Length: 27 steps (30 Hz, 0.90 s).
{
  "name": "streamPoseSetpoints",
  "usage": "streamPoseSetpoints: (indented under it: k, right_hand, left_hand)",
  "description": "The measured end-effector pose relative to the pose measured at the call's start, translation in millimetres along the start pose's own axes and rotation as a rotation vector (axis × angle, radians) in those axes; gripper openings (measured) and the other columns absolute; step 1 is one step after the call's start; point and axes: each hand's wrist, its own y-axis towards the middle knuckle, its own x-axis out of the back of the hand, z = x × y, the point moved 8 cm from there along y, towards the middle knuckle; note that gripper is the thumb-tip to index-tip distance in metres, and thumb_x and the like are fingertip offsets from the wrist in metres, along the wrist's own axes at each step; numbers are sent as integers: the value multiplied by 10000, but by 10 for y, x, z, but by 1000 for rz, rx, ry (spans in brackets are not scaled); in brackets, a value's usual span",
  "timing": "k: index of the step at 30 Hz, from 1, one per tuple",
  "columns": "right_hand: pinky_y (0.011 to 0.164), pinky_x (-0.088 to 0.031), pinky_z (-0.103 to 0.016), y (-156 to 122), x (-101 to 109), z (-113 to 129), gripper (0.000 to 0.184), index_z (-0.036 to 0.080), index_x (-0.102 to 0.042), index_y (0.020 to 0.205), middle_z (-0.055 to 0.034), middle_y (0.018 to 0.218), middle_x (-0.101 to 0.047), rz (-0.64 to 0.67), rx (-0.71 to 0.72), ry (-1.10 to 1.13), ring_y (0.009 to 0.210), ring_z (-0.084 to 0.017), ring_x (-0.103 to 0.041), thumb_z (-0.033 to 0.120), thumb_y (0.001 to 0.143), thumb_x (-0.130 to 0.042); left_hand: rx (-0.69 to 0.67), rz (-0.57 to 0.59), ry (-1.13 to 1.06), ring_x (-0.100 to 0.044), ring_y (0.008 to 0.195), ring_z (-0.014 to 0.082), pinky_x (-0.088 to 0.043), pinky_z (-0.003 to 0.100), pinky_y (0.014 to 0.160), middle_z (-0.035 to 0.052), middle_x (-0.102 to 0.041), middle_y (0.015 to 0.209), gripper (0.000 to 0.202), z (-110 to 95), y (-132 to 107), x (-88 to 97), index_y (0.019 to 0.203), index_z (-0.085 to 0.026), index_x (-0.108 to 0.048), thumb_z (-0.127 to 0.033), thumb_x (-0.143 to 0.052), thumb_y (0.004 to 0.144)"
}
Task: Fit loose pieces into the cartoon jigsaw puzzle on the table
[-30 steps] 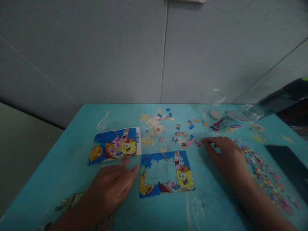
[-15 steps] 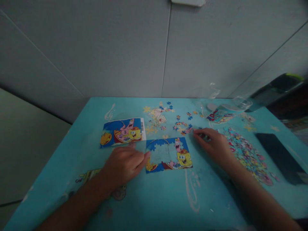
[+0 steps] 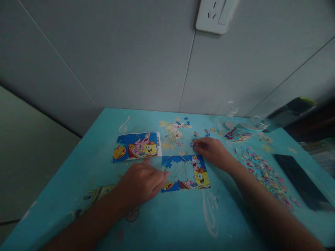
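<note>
A partly assembled jigsaw puzzle point(image 3: 201, 177) lies on the table, a cartoon frame with a hole in its middle. My left hand point(image 3: 146, 181) is closed at its left edge, thumb and index finger together; whatever may be between them is too small to make out. Above the puzzle's upper right corner, my right hand point(image 3: 211, 151) pinches at a small puzzle piece point(image 3: 192, 143) among the loose ones. Left of the puzzle, the picture card point(image 3: 136, 146) shows the same cartoon scene. More loose pieces point(image 3: 206, 132) are scattered behind my right hand.
A large heap of mixed pieces point(image 3: 264, 174) spreads right of my right forearm, beside a dark flat rectangular object point(image 3: 300, 181). Clear plastic containers point(image 3: 259, 122) and a dark bottle point(image 3: 293, 109) stand at the back right. A wall with a socket point(image 3: 214, 15) rises behind the table.
My right hand has moved left, over the loose pieces behind the puzzle. My left hand stays by the puzzle's left edge. The view has tilted up, showing more of the socket.
</note>
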Motion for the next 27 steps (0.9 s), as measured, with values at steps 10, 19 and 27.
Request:
streamPoseSetpoints:
  k: [10,19,27]
  right_hand:
    - [653,-465,-295,45,-63,-13,177,224,-750,994,-40,841,-710,-25,-46,24,730,-188,-634,311,879,-648]
    - [784,-507,-319,-231,125,-82,210,243,-747,1062,-50,968,-723,-92,-11,145,841,-187,-659,296,962,-571]
    - [820,-502,-353,-406,206,-111,208,214,-728,1040,-64,943,-712,-220,33,38,885,-210,-652,279,981,-540]
  left_hand:
    - [-7,16,-47,-451,465,119,-341,321,516,-47,-497,516,343,-32,-34,-13,645,-202,-509,-202,-525,988]
    - [25,26,-67,-452,466,125,-336,335,525,-49,-477,523,340,-3,-83,-92,648,-208,-492,-208,-541,985]
    - [8,45,-79,-458,461,122,-335,333,521,-54,-468,529,330,2,-111,-100,661,-212,-476,-170,-525,985]
